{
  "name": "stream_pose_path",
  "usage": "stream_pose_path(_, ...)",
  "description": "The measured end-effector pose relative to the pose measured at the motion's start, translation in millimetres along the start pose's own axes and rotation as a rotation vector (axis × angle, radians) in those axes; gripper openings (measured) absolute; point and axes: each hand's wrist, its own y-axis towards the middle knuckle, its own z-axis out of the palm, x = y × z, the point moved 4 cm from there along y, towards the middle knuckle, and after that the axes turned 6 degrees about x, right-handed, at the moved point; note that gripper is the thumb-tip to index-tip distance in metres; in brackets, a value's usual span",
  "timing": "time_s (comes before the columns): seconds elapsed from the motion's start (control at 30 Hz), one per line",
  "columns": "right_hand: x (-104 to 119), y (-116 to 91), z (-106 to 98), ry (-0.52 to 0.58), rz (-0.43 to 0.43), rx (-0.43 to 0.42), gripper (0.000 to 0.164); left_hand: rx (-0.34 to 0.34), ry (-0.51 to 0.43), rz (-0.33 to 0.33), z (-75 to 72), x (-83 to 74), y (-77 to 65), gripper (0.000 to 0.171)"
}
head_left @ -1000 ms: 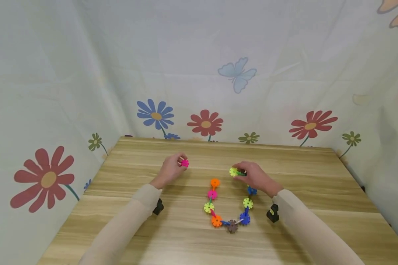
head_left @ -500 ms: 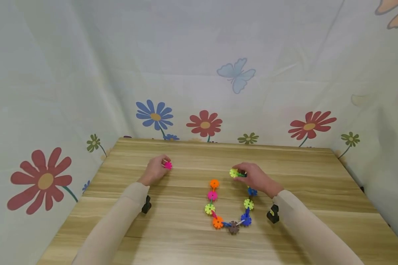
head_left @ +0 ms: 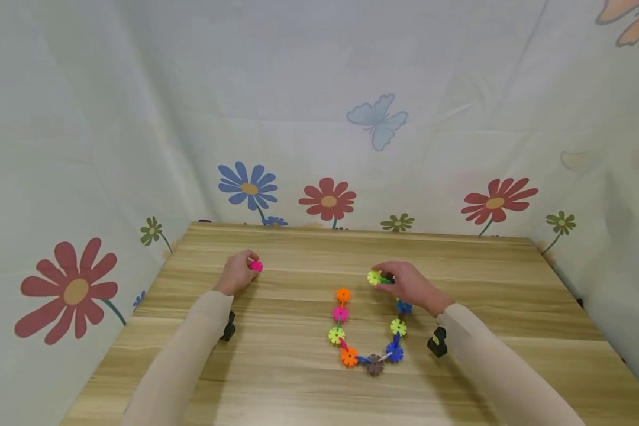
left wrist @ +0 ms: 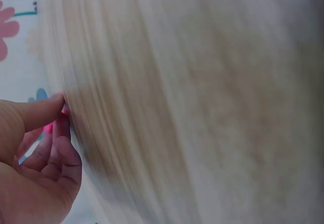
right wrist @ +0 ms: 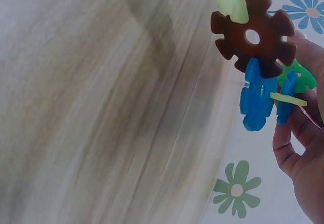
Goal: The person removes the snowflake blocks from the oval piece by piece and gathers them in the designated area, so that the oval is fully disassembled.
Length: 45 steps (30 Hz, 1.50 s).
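At the table's back left my left hand pinches a pink notched snowflake disc between thumb and fingers. In the left wrist view only a sliver of pink disc shows behind the fingers. My right hand grips one end of a chain of linked discs, and a yellow-green disc sticks out past its fingertips. From there the chain curves toward me in a U through a grey-brown disc and up to an orange disc at its other end. The right wrist view shows a brown disc, blue disc and green disc by that hand.
The wood-grain table ends at a back edge against a white curtain printed with flowers and butterflies. A black wrist camera sits under the right cuff, and another wrist camera under the left.
My left hand has moved left across the table with the pink disc, away from the chain. The right hand and the chain have stayed almost where they were.
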Motion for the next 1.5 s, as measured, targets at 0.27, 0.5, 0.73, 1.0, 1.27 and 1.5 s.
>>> stream_pose_path(0.27,1.2,1.2,-0.1,0.013,0.01,0.013,0.036,0.006,0.065,0.005,-5.7,3.6,2.3,0.03)
stream_pose_path(0.5,1.1,1.4,1.1,0.01,0.021,0.017,0.037,-0.005,0.092,0.005,-6.7,8.1,2.0,0.031)
stream_pose_path(0.73,0.0,1.0,1.7,0.009,0.019,0.005,0.037,-0.004,0.093,-0.037,-8.1,10.4,2.0,0.032)
stream_pose_path(1.0,-2.9,0.2,2.4,0.006,0.032,-0.007,0.037,-0.02,0.113,-0.034,-8.2,11.6,4.1,0.037)
stream_pose_path(1.27,-2.4,-0.7,-0.5,0.023,0.045,-0.013,0.038,-0.041,0.079,-0.045,-2.7,5.6,4.2,0.039)
stream_pose_path(1.5,-3.3,-1.6,-3.0,0.03,0.053,-0.029,0.038,-0.022,-0.039,0.093,8.9,-27.4,3.8,0.03)
